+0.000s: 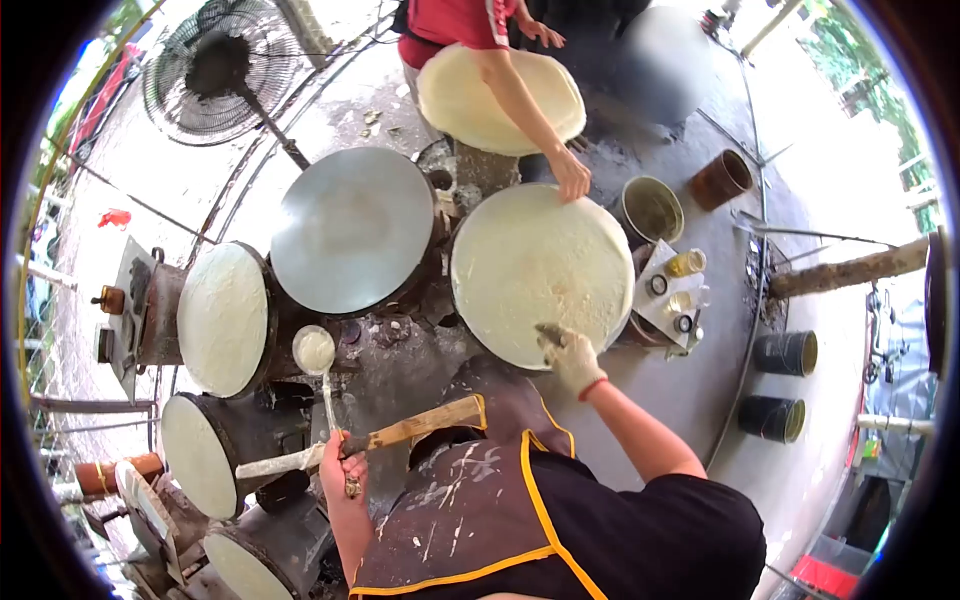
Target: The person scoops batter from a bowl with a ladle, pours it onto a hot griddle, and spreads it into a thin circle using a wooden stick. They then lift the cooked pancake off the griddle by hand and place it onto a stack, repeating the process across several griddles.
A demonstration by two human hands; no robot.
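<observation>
Right hand (570,362) on crepe (530,265) near edge

It was an open-air cooking yard: round griddles (352,228) over drum stoves (245,435), a standing fan (212,70), concrete floor (690,390).

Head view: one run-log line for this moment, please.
left hand: grips ladle and wooden stick | right hand: gloved, tool on batter-covered griddle | co-worker's hand: on far edge

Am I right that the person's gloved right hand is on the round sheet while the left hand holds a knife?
Not quite. In the head view the gloved right hand is on the round sheet, but the left hand holds a ladle, not a knife.
</observation>
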